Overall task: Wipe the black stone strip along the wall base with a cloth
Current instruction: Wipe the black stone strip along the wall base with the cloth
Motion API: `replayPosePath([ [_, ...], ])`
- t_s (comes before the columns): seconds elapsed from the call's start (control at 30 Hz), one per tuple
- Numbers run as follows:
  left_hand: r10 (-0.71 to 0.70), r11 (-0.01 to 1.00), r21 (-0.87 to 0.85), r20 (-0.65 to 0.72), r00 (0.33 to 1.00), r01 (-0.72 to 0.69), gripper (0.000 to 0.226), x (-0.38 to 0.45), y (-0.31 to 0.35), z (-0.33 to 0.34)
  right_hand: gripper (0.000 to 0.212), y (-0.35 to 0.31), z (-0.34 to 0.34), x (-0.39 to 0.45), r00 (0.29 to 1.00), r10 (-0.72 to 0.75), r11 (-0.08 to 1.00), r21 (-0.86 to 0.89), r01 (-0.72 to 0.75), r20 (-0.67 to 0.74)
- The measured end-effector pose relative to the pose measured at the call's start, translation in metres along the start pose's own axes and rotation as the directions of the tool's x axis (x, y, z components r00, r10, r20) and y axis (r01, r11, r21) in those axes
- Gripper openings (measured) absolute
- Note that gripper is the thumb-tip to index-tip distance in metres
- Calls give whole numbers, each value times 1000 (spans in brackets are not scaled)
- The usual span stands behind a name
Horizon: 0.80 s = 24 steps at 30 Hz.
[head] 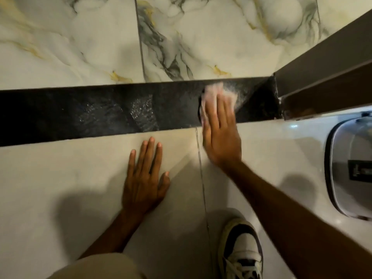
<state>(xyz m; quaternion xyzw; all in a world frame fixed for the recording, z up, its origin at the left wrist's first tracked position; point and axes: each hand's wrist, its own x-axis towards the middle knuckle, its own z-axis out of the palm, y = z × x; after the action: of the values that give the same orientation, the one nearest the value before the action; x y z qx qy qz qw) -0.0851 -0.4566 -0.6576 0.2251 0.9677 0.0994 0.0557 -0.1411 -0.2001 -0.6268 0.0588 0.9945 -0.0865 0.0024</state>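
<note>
A black stone strip (pixel 100 113) runs across the view between the marbled wall tiles above and the pale floor tiles below. My right hand (pixel 220 135) lies flat over a pale pinkish cloth (pixel 218 91), pressing it against the strip near its right end; the cloth is blurred and mostly covered by my fingers. My left hand (pixel 144 178) rests flat on the floor tile, fingers spread, just below the strip and holding nothing. Wet glints show on the strip left of the cloth.
A brown door frame (pixel 326 69) meets the strip's right end. A grey and white plastic container (pixel 350 168) sits on the floor at the right edge. My white and dark sneaker (pixel 241 250) and a beige trouser knee (pixel 100 266) are at the bottom.
</note>
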Motion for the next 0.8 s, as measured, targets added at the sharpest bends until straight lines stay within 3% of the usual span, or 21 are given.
replayPosePath([
  [0.1, -1, 1000, -19, 13, 1000, 1, 73, 2, 2, -7, 59, 9, -18, -81, 990, 46, 998, -42, -41, 135],
  [0.17, -21, 999, -30, 17, 1000, 22, 74, 1, 2, -7, 61, 27, -25, -90, 980, 105, 991, -97, -90, 170],
  [0.33, -31, 998, -65, -77, 997, 26, 73, -3, -1, 5, 62, 2, -6, 19, 932, 361, 930, -83, -357, 38],
  [0.4, -47, 997, -64, -108, 993, 40, 71, -3, -1, 7, 62, -47, 10, 63, 969, 247, 969, 7, -247, 11],
  [0.47, -63, 997, -53, -121, 991, 57, 68, -10, -6, 6, 65, -114, 21, 81, 999, 32, 995, 90, -33, 14],
  [0.53, -81, 996, -50, -98, 992, 77, 66, -29, -22, 4, 67, -166, 25, 68, 983, -177, 978, 122, 171, 39],
  [0.6, -124, 992, -12, -50, 991, 124, 66, -58, -49, -4, 65, -180, 26, 28, 951, -299, 948, 138, 287, 76],
  [0.7, -224, 975, -1, -36, 974, 224, 68, -92, -88, -19, 58, -135, 20, -41, 945, -327, 937, 134, 324, 3],
  [0.8, -311, 950, -7, -48, 949, 311, 72, -94, -98, -25, 56, -85, 11, -53, 987, -161, 987, 10, 161, -28],
])
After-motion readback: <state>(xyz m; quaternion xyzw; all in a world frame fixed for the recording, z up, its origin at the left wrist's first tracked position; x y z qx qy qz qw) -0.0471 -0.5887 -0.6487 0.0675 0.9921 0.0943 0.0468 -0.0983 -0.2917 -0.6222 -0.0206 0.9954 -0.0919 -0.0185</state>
